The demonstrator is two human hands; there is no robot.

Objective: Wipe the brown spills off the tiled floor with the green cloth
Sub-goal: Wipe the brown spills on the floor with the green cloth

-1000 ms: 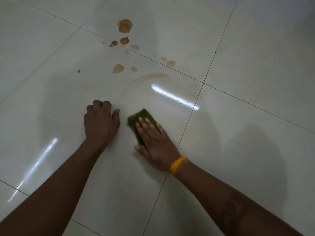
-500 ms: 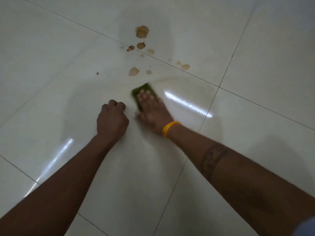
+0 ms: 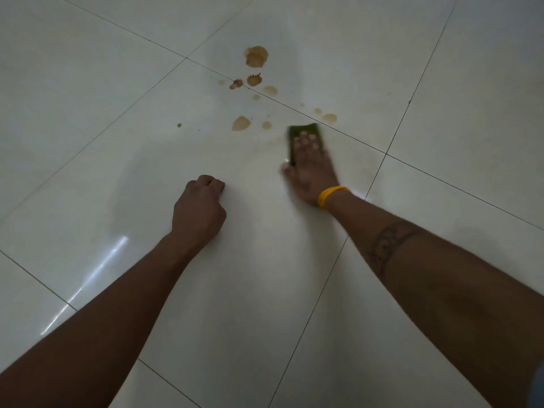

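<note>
Right hand (image 3: pixel 312 169) flat, fingers straight, pressing green cloth (image 3: pixel 304 134) on tiled floor (image 3: pixel 441 128). Brown spills (image 3: pixel 256 55) lie ahead and left of cloth, nearest drops just beside its far edge. Left hand (image 3: pixel 200 210) fisted, empty, propped on floor, farther off.

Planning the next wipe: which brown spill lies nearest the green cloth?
The pale oval spill just beyond the green cloth, off its far right corner. The other spills lie farther left or farther away.
</note>
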